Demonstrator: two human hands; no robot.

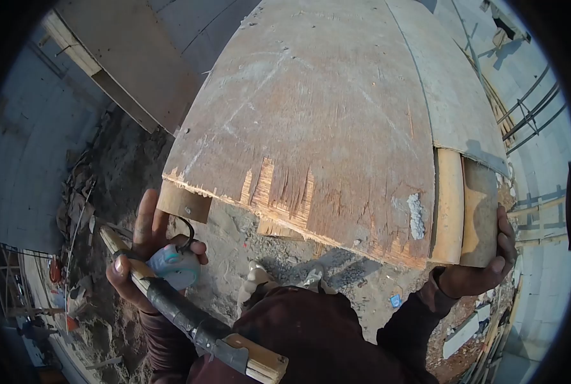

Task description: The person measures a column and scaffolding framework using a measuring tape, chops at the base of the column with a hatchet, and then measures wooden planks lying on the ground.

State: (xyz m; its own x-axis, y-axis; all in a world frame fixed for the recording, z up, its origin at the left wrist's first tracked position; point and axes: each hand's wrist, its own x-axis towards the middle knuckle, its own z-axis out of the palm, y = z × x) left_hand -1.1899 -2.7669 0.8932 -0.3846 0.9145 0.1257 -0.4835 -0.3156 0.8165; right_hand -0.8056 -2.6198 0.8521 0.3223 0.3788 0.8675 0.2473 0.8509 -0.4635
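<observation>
A large worn plywood panel with a splintered near edge stretches away in front of me. Timber pieces stick out beneath it, one at the left corner and a pair at the right. My right hand grips the right timber's end, with fingers up its outer side. In my left hand, between thumb and fingers, lies a wooden stick wrapped in black tape. A cloudy plastic container or bag with a dark curved strip also sits at that hand. Its fingers are close to the left timber; contact is unclear.
Sandy, rubble-strewn ground lies below, with my shoes on it. Another board leans at upper left. Dark rods stick out at the right near a pale block wall. A white slab piece lies lower right.
</observation>
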